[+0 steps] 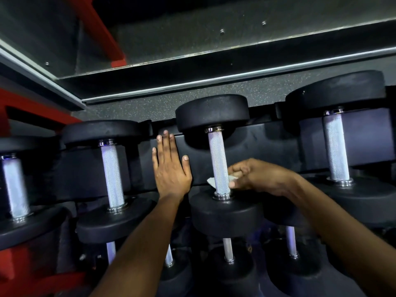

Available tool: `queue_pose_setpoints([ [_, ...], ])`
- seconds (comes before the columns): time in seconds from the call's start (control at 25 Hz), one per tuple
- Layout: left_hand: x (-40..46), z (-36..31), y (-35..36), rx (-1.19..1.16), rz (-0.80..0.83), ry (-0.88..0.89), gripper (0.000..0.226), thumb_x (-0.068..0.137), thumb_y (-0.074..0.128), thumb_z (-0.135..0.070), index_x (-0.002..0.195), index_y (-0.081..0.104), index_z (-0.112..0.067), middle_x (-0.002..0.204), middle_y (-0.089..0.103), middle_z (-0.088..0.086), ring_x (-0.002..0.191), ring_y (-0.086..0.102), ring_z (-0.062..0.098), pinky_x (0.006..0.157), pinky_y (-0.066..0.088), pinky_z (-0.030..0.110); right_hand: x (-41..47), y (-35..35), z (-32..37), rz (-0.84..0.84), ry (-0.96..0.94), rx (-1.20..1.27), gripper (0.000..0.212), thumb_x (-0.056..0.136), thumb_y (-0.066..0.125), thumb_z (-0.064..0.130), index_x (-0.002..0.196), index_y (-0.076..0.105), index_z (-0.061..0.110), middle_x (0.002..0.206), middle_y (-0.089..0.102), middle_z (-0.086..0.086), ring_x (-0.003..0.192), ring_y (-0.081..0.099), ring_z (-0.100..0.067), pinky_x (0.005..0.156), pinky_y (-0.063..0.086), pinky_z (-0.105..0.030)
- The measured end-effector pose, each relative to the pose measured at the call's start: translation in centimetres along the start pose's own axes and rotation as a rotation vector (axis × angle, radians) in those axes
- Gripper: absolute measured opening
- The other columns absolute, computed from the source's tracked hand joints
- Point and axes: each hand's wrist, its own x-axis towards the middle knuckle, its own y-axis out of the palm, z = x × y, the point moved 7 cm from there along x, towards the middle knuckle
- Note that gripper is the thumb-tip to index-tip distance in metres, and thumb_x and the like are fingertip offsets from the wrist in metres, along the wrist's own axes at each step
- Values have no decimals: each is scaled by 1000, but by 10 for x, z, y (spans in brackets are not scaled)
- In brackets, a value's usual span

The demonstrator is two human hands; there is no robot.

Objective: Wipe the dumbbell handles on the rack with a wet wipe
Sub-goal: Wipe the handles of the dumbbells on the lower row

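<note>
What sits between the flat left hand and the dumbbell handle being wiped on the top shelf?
In the head view, only bare black rack shows between the left hand and the handle. The wet wipe wraps the handle's lower end, held by the right hand.

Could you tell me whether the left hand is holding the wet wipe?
No, the left hand rests flat on the rack; the right hand holds the wet wipe.

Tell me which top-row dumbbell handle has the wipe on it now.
The third handle from the left: the right hand holds the wipe around its lower end; the others are bare.
</note>
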Motion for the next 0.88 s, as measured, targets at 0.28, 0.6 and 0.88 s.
queue_pose_setpoints([
  [0.28, 0, 0, -1, 2, 3, 3, 64, 95, 29, -31, 152, 19, -3, 161, 16, 11, 149, 9, 23, 121, 1, 37, 4, -9, 21, -297, -51, 145, 20, 90, 47, -9, 83, 62, 1, 69, 66, -5, 58, 61, -7, 56, 54, -17],
  [0.6, 2, -1, -1, 4, 2, 0, 65, 93, 30, -31, 151, 21, -2, 160, 18, 12, 149, 10, 24, 121, 2, 37, -2, -21, 40, -523, -149, 198, 17, 89, 53, -7, 78, 65, 0, 71, 63, -7, 61, 58, -8, 59, 53, -18],
  [0.88, 2, 0, -1, -19, -14, 9, 65, 92, 33, -30, 150, 25, 0, 159, 21, 14, 148, 12, 25, 121, 2, 37, -13, -36, 67, -826, -267, -74, 11, 75, 74, 7, 73, 72, 17, 78, 72, -4, 70, 59, -6, 69, 47, -26],
])
